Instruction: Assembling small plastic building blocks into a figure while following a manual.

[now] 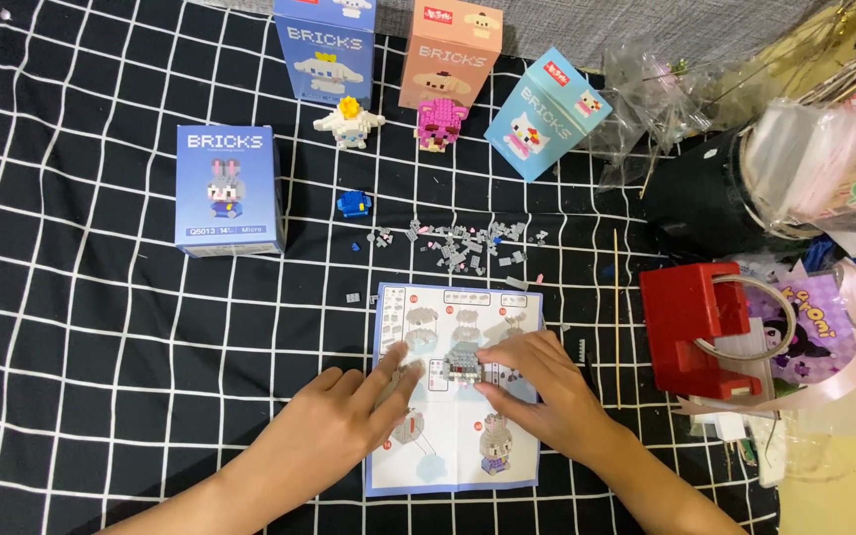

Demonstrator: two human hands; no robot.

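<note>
Partly built grey brick figure [464, 363] sits on the instruction sheet [456, 448]. Right hand [539, 386] pinches its side; left hand [349, 416] rests open, fingertips beside it. Loose grey bricks [468, 246] remain scattered above the sheet: judged about midway, much unassembled.

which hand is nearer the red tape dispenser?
Right. The right hand rests on the instruction sheet, just left of the red tape dispenser; the left hand lies farther left, at the sheet's other edge.
</note>
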